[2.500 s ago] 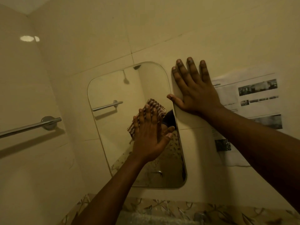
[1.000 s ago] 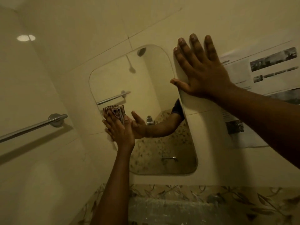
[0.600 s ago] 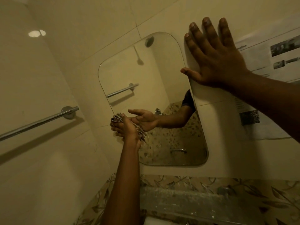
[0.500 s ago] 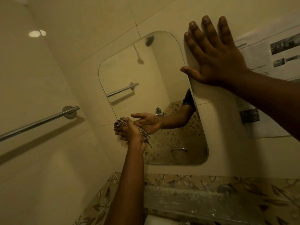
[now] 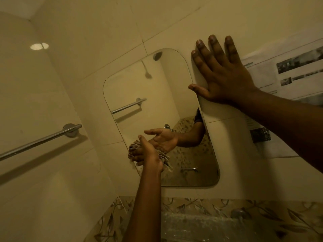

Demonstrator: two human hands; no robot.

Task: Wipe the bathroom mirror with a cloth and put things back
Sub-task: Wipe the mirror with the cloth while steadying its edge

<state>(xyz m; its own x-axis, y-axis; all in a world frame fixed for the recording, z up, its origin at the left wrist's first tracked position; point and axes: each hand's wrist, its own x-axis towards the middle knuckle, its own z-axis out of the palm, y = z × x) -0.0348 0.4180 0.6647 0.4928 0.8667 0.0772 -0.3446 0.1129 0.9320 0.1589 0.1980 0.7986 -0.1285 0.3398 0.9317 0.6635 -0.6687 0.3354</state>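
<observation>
The rounded bathroom mirror hangs on the cream tiled wall. My left hand is at its lower left edge, fingers curled over a bunched checked cloth that it holds against the glass. The hand's palm and forearm are reflected in the mirror beside it. My right hand lies flat on the wall by the mirror's upper right edge, with straight fingers and the thumb at the rim.
A chrome towel bar runs along the left wall. A printed paper sheet is stuck to the wall right of the mirror. Below runs a leaf-patterned tile band with a dull metal fitting.
My left hand has carried the cloth from the mirror's middle to its left edge, then down along it, and the cloth is now bunched. My right hand stays flat on the wall.
</observation>
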